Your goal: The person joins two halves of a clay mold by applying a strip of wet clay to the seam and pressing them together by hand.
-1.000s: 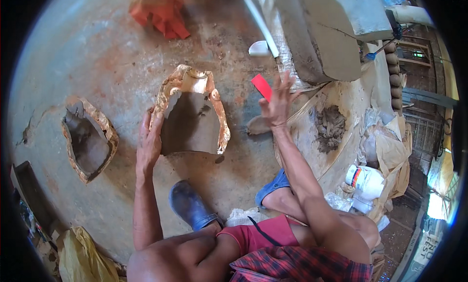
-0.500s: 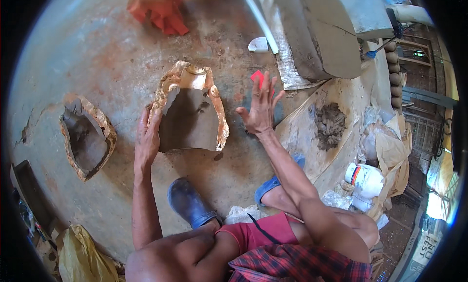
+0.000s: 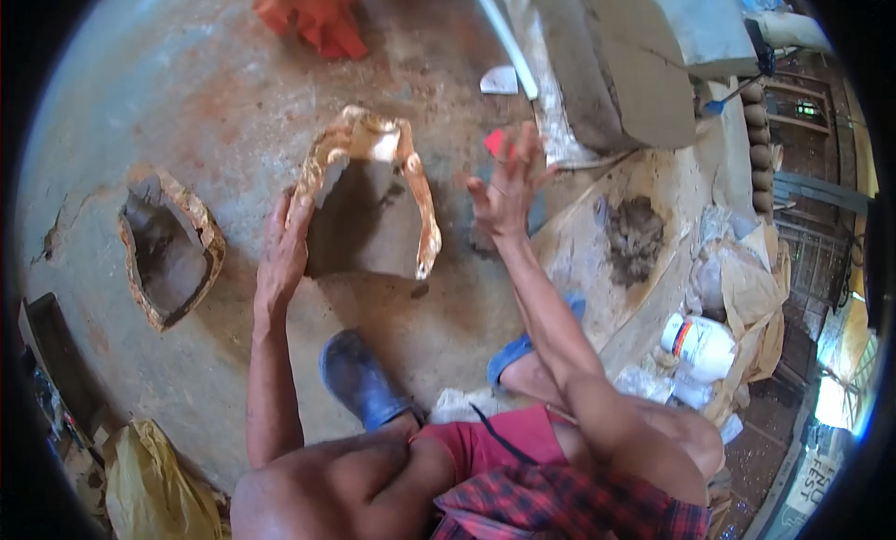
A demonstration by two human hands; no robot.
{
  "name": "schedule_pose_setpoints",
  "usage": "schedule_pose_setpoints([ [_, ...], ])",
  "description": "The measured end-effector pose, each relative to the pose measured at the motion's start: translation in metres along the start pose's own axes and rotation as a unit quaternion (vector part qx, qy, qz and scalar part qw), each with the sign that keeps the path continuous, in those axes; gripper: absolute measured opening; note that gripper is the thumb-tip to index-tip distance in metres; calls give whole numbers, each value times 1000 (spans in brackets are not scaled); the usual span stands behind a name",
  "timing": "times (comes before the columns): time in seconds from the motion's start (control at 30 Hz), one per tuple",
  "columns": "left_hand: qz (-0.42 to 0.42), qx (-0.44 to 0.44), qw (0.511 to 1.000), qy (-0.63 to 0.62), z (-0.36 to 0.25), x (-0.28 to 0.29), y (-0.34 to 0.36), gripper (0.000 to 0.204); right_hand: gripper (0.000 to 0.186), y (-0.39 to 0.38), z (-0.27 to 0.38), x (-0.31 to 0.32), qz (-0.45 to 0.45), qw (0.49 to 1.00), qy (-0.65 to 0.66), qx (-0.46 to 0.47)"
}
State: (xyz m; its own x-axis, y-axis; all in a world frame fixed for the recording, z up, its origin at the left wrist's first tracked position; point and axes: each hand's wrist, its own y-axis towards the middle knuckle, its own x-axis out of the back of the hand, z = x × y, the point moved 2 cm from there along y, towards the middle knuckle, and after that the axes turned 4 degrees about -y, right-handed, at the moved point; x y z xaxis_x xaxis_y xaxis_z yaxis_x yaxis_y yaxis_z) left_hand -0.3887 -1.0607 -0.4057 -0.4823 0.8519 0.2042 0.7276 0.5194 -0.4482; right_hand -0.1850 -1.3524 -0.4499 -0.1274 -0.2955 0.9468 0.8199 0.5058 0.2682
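Note:
A rough-edged, orange-and-cream plaster mold [image 3: 427, 232] lies on the floor in front of me, with smooth grey clay [image 3: 359, 227] lining most of its hollow. Its far end shows a bare pale patch. My left hand [image 3: 283, 246] rests along the mold's left side, its fingers stretched out against the rim. To the right of the mold, my right hand [image 3: 507, 199] is raised with fingers spread and slightly blurred, holding nothing. Just beyond its fingertips lies a small red piece [image 3: 494, 142], partly covered by the hand. A second, pointed mold [image 3: 207, 230], also clay-lined, lies at the left.
A big grey clay block [image 3: 607, 73] stands at the far right beside a white stick [image 3: 507, 42] and a pale half-round scraper [image 3: 498, 81]. Clay scraps [image 3: 637, 239] lie on a sheet at right, near a white tub [image 3: 700, 344]. A red cloth [image 3: 313, 15] lies at the back.
My right hand has shifted slightly right and its fingers have drawn somewhat closer together. My left hand stays on the mold's side. The whole view has moved a little.

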Motion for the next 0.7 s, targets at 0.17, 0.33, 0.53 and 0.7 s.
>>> schedule_pose_setpoints([
  [0.17,22,-15,1000,-2,4,-1,0,56,104,-13,-2,11,-18,1000,8,15],
  [0.33,16,-24,999,-20,9,3,3,53,98,-22,-12,15,7,999,30,-27],
  [0.53,-39,0,998,-49,32,-9,-49,49,60,-63,-5,54,146,957,1,-251],
  [0.7,-75,-17,994,-82,64,-39,-102,53,56,-69,-12,48,100,971,-46,-211],
])
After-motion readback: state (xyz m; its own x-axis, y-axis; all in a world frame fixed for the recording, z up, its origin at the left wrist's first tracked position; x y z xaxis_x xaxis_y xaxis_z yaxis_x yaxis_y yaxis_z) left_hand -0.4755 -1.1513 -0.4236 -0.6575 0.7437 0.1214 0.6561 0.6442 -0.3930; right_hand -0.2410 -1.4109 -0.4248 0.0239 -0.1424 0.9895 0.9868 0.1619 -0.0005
